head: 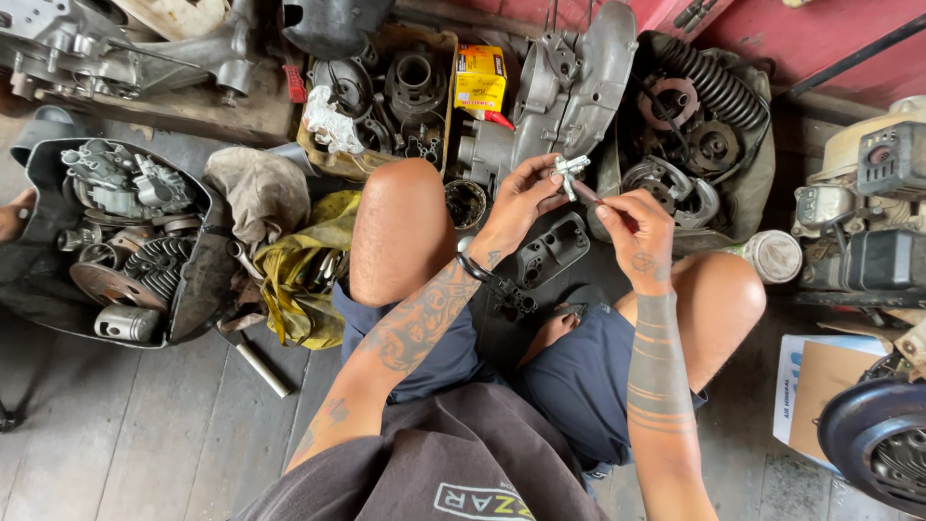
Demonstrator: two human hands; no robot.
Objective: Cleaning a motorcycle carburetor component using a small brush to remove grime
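I sit on a wooden floor with my knees apart. My left hand (521,201) holds a small silver cross-shaped metal part (569,171) by its fingertips, above my lap. My right hand (637,227) pinches a thin dark tool (585,190) whose tip touches the cross-shaped part. Below my hands, a black plastic cover (552,251) with holes lies on the floor between my legs. A black bracelet sits on my left wrist.
A large grey engine casing (569,92) stands just beyond my hands. A cardboard box of engine parts (391,92) and a yellow carton (480,79) lie behind my left knee. A black tray of metal parts (121,241) sits far left, yellow rags (299,265) beside it.
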